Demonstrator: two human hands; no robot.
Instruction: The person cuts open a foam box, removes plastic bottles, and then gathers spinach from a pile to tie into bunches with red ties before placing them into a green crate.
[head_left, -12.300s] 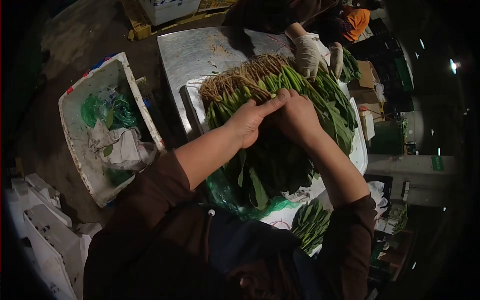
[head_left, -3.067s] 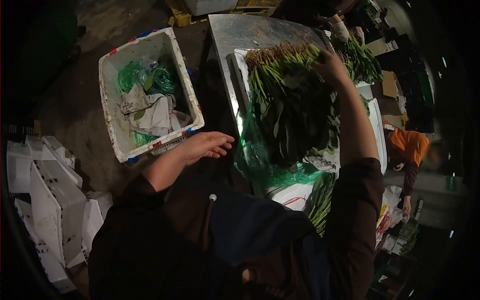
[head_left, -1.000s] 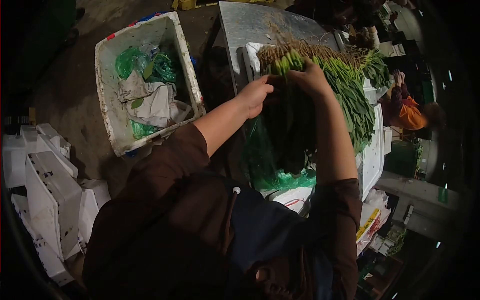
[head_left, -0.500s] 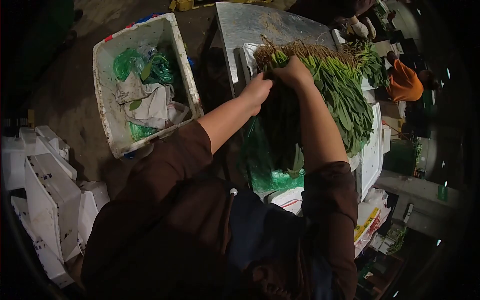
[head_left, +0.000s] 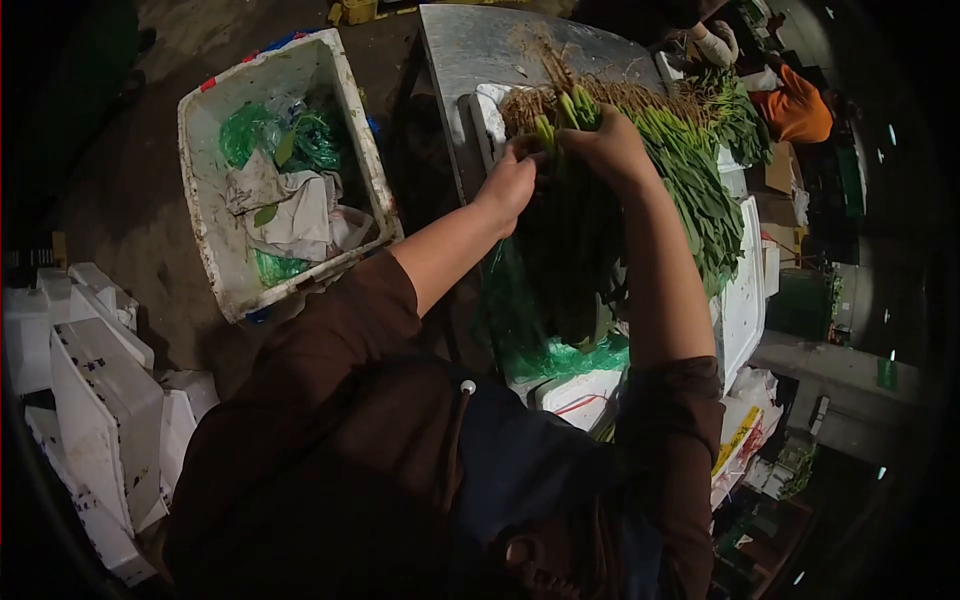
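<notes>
Leafy greens with brown roots [head_left: 690, 200] lie in a thick pile over a white foam box on a metal table [head_left: 480, 45]. My right hand [head_left: 608, 145] is closed on a bunch of stems [head_left: 570, 110] whose roots point up, near the pile's left end. Just left of it, my left hand [head_left: 515, 178] has its fingers curled at pale green stems of the same greens. Dark leaves hang below both hands. Green plastic film [head_left: 575, 358] lies under the leaves at the near end.
A worn foam box [head_left: 195, 215] at the left holds green plastic, a pale cloth and loose leaves. White foam boxes [head_left: 105, 400] are heaped at the lower left. A gloved hand [head_left: 718, 45] and a person in orange [head_left: 797, 108] are at the upper right.
My right hand has moved slightly right and spread from my left hand, which shifted a little left. More of the stems and roots now stand up between them.
</notes>
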